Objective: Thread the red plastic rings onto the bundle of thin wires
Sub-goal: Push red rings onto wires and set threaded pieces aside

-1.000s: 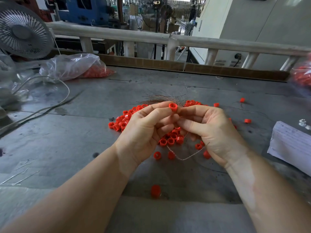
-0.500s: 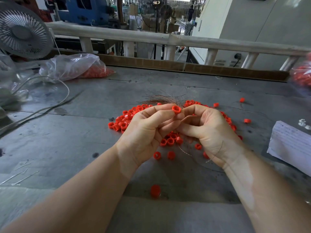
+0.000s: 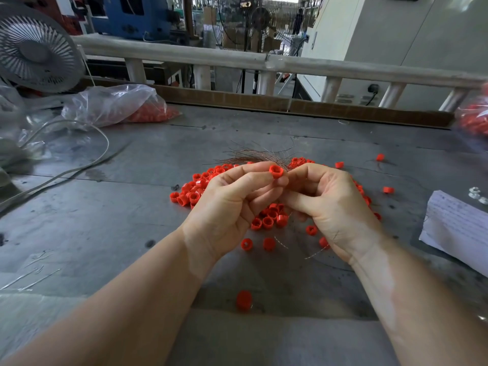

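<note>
Above a grey surface [image 3: 132,220] strewn with loose red rings [image 3: 200,186]: left hand [image 3: 232,204] pinching one red ring [image 3: 276,171], right hand [image 3: 330,204] curled beside it, gripping thin wires [image 3: 253,157] fanning out just behind the fingertips. Clear bag [image 3: 111,104] far left.

A ring [image 3: 276,171] sits between both hands, wires [image 3: 253,157] behind, loose rings [image 3: 268,221] on the table [image 3: 132,220] below.
</note>
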The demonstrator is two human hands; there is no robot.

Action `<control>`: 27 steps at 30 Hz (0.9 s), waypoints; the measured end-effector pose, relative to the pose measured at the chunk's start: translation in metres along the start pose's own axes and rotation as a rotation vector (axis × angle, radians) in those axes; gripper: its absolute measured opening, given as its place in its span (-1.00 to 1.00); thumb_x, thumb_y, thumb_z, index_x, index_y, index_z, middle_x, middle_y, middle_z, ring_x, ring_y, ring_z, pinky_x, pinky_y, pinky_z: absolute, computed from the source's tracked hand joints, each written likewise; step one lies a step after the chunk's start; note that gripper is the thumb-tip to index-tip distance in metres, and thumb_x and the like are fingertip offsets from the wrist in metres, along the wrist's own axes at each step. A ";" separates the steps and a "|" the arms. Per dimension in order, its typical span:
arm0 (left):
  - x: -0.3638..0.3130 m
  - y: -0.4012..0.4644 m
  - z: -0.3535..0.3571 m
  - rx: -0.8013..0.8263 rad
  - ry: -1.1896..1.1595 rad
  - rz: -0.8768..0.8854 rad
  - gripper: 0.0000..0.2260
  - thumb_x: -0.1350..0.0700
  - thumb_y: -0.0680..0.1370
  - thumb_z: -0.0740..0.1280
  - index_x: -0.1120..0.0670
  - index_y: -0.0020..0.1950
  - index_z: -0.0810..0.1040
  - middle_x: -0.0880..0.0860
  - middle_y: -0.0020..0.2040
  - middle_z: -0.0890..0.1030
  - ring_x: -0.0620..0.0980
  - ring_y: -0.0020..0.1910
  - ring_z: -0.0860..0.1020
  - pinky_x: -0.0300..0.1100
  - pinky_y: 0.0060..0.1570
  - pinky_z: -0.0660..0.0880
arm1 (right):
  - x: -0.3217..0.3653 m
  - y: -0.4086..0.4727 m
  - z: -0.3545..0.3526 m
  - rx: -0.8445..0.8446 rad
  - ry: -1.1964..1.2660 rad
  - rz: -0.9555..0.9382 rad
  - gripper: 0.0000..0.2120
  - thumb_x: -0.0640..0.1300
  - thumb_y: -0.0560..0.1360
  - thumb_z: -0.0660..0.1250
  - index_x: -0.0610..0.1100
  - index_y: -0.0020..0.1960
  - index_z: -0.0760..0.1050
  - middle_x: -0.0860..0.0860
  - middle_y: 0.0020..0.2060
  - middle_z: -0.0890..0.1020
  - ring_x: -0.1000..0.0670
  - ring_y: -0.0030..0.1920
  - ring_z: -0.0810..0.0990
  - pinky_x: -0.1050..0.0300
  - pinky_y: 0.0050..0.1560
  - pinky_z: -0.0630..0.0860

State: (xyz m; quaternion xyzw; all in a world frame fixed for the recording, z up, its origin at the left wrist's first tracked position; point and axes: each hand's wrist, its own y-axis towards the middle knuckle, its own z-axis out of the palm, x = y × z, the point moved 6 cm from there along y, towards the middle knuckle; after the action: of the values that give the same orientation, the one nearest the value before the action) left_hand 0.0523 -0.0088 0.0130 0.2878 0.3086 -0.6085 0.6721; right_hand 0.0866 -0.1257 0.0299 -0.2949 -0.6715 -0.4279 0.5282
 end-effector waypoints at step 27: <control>0.001 0.001 -0.002 0.013 -0.019 -0.026 -0.86 0.28 0.30 0.37 0.16 -0.23 0.70 0.14 -0.23 0.68 -0.03 -0.21 0.68 -0.31 -0.27 0.58 | 0.000 0.003 -0.008 -0.108 0.004 -0.047 -0.84 -0.06 0.24 0.43 -0.10 -0.22 0.59 0.08 -0.45 0.61 0.22 -0.46 0.51 0.44 -0.45 0.37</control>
State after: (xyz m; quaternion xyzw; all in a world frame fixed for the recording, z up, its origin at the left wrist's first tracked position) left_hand 0.0531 -0.0075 0.0112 0.2823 0.3020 -0.6220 0.6650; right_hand 0.0927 -0.1316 0.0316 -0.3065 -0.6532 -0.4762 0.5026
